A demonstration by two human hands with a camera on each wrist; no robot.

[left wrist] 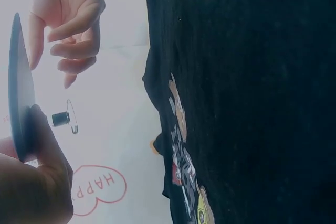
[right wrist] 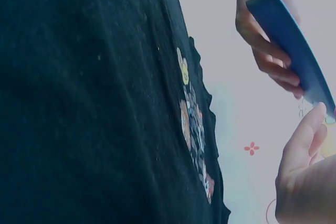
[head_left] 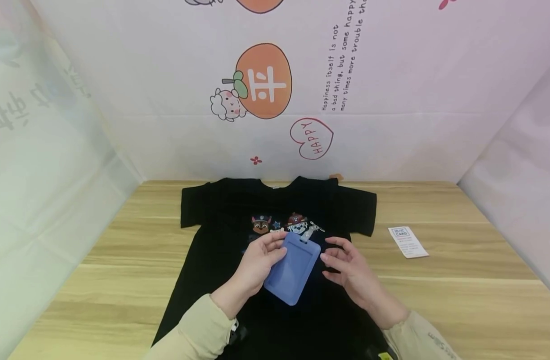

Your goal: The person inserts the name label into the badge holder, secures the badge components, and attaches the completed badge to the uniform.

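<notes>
My left hand [head_left: 255,265] pinches a blue badge holder [head_left: 289,274] by its left edge, thumb on the front face. The holder is held tilted above a black T-shirt [head_left: 225,205] with cartoon dogs printed on its chest. From the slot at its top hangs a clear strap with a metal clip and pin [head_left: 312,231]; the pin [left wrist: 73,116] also shows in the left wrist view. Close to the holder's right edge is my right hand [head_left: 353,272], fingers loosely bent and holding nothing. Whether its thumb touches the edge I cannot tell.
A white printed card [head_left: 408,242] lies on the wood-grain table [head_left: 121,260], right of the shirt. Behind the table hangs a white printed cloth [head_left: 175,100], with pale cloth at both sides.
</notes>
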